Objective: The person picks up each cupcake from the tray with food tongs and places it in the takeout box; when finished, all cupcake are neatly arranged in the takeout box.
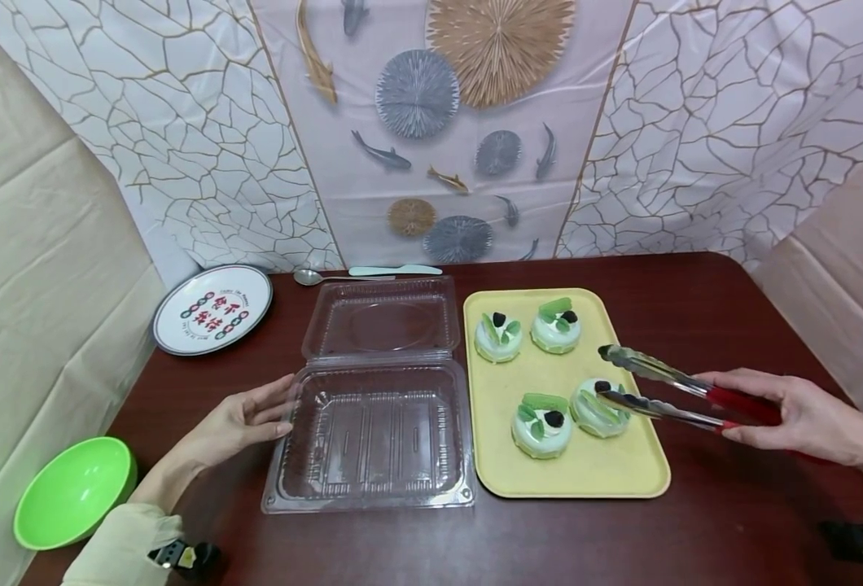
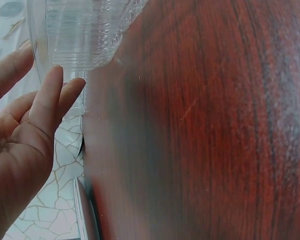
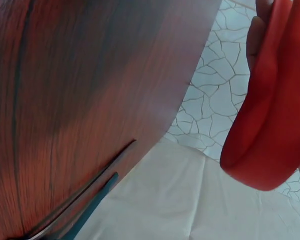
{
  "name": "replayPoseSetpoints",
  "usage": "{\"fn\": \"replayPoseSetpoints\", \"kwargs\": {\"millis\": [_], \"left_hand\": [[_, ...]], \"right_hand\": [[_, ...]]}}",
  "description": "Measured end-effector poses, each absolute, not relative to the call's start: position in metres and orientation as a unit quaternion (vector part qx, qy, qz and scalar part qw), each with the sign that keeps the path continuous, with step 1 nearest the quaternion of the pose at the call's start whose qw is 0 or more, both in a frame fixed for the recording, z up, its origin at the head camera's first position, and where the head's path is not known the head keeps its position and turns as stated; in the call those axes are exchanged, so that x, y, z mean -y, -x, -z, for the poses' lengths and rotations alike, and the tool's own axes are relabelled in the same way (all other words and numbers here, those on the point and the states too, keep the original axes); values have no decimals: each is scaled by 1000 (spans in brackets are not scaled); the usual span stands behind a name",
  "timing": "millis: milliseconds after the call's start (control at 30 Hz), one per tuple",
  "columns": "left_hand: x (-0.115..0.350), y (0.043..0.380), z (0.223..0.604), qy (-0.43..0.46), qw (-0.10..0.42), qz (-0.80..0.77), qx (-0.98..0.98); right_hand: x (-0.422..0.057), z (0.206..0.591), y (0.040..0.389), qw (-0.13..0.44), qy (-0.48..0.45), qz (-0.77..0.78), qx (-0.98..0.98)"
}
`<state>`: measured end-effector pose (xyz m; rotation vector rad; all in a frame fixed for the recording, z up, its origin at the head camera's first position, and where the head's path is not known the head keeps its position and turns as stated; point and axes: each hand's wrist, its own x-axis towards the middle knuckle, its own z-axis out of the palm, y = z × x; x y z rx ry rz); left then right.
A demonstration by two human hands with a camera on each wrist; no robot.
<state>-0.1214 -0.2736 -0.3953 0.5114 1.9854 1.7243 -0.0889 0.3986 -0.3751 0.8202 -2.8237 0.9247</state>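
Observation:
My left hand is at the left rim of an opened clear plastic container, its thumb and fingers on either side of the rim. In the left wrist view the fingertips lie against the plastic edge. My right hand grips metal tongs by their red handles. The tongs stand spread, their tips over the yellow tray. One tip is in front of the nearest right cake; whether it touches cannot be told. Three other pale green cakes sit on the tray.
A white plate with red characters stands at the back left, and a green bowl at the front left. Behind the container lie a spoon and a pale knife. A patterned cloth backs the table.

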Motion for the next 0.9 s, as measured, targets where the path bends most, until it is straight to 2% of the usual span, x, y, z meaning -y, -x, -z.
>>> {"fn": "replayPoseSetpoints", "kwargs": {"millis": [333,567,900], "left_hand": [[274,121,395,-185,228,-629,-720],[273,122,393,-168,233,-608,-740],[274,122,396,-185,227,-615,-732]], "right_hand": [[-405,379,91,52,-301,-247,920],[-407,377,90,38,-322,-238,916],[-408,387,95,57,-324,-218,919]]}}
